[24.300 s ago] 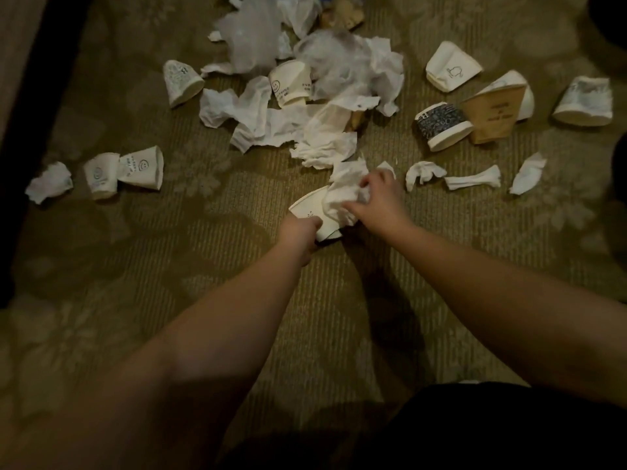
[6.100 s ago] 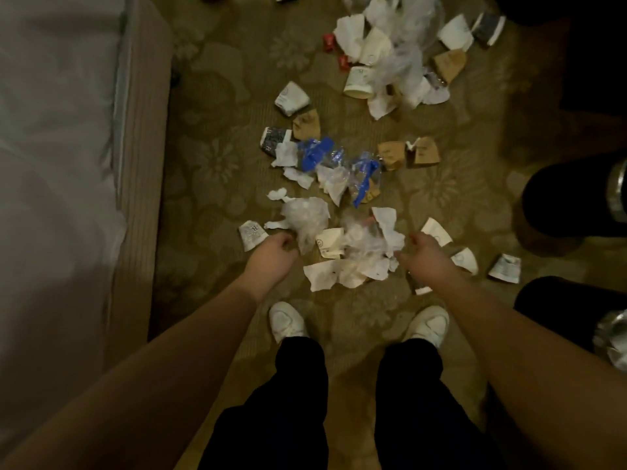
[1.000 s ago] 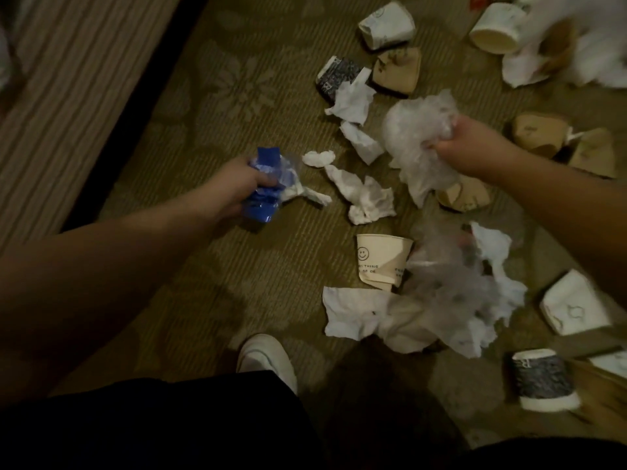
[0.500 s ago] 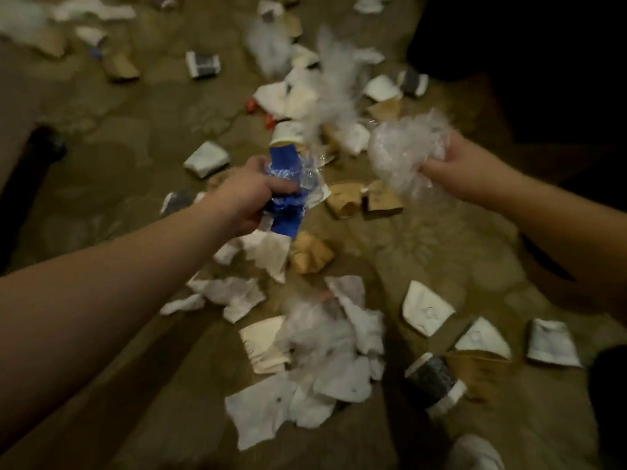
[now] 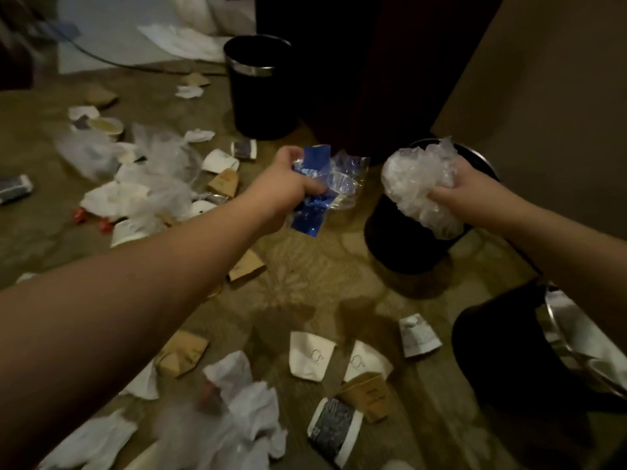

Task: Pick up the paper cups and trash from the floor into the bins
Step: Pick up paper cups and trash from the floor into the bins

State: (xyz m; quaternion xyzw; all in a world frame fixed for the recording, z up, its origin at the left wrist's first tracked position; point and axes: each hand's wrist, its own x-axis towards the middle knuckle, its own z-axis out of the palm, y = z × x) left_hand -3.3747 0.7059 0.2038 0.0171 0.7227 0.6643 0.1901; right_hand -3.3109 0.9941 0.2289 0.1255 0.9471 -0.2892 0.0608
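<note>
My left hand (image 5: 288, 184) grips a crumpled blue and clear plastic wrapper (image 5: 322, 188), held in the air left of a black bin (image 5: 407, 239). My right hand (image 5: 464, 195) grips a wad of clear crumpled plastic (image 5: 417, 184) right over that bin's opening. A second black bin (image 5: 258, 96) with a silver rim stands farther back. A third bin (image 5: 502, 351) sits at the lower right, partly behind my right arm. Flattened white paper cups (image 5: 308, 356), brown cups (image 5: 179, 354) and crumpled tissues (image 5: 244, 395) lie scattered on the carpet.
More cups, tissues and thin plastic (image 5: 146, 171) litter the carpet at the left. Dark furniture (image 5: 373, 62) stands behind the bins and a brown panel (image 5: 543, 96) rises at the right. A cable (image 5: 101, 61) runs along the floor at the back.
The view swung up and right, bringing the bins into sight. Both hands carried their plastic toward the nearer bin; the right hand's wad now hangs over its opening.
</note>
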